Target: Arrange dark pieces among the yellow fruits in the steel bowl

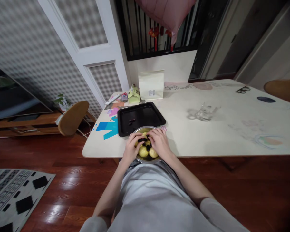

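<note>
A metal bowl (152, 161) sits at the table's near edge, close against my body. In it lie several yellow, rounded fruits (143, 151) with small dark, grape-like fruits (148, 148) among them. My left hand (132, 146) is at the bowl's left side, its fingers pinched on a dark, elongated fruit (142, 140) above the yellow ones. From the right, my right hand (159, 141) reaches over the rim with bent fingers closed at a small dark piece, partly hidden. Just beyond the bowl is a black baking tray (145, 112) holding a few dark, elongated fruits (131, 121).
A clear glass pitcher (204, 112) stands right of the tray. At the back are a white paper bag (151, 84) and a yellow-green package (134, 94). Eyeglasses (243, 90) lie far right. A wooden chair (73, 118) is at the left, and a pink balloon (170, 14) hangs above.
</note>
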`<state>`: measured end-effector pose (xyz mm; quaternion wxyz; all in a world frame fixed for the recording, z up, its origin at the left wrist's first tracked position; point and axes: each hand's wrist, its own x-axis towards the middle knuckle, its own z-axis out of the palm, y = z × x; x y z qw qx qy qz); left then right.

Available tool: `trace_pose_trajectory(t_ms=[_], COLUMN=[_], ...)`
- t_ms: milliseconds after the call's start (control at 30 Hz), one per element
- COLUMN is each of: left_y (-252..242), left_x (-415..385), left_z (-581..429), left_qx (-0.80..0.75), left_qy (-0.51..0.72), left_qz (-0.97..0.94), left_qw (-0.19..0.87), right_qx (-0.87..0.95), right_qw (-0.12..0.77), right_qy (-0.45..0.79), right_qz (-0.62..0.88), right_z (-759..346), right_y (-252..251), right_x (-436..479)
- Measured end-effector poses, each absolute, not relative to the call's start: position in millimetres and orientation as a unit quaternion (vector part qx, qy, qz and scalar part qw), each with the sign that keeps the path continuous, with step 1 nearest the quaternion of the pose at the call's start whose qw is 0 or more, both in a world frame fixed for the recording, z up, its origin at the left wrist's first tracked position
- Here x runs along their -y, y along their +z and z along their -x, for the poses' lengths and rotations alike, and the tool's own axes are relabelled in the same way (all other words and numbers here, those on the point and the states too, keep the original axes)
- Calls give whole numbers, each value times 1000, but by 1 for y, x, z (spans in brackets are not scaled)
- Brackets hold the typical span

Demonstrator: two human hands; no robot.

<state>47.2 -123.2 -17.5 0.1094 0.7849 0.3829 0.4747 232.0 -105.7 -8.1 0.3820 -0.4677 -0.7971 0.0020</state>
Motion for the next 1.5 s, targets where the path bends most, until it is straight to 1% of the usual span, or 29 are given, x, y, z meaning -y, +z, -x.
trace_pose_trajectory(t_ms=[133, 233, 500, 733, 967, 1133, 1267, 1400, 1500], left_y=[-18, -18, -15, -14, -12, -13, -16, -14, -10], left_x=[123, 123, 128, 134, 136, 138, 139, 136, 135], left_z=[-48, -48, -50, -55, -57, -57, -59, -58, -56], left_qx=[-381, -380, -371, -371, -369, -366, -369, -373, -378], left_qy=[480, 480, 485, 490, 498, 497, 519, 491, 458], left_qz=[-782, -782, -786, -782, -771, -754, -716, -737, -765], left_qw=[117, 114, 92, 107, 147, 223, 285, 277, 249], right_qx=[795, 797, 799, 768, 753, 752, 751, 755, 756], right_qw=[363, 368, 453, 484, 484, 477, 478, 465, 473], right_qy=[-10, -10, 51, 73, 96, 93, 88, 79, 77], right_qz=[486, 479, 391, 414, 435, 445, 447, 455, 445], right_z=[-229, -230, -236, -231, -232, -234, -234, -234, -236], right_y=[-8, -8, -10, -13, -15, -11, -12, -15, -15], right_x=[101, 104, 131, 138, 138, 140, 139, 138, 138])
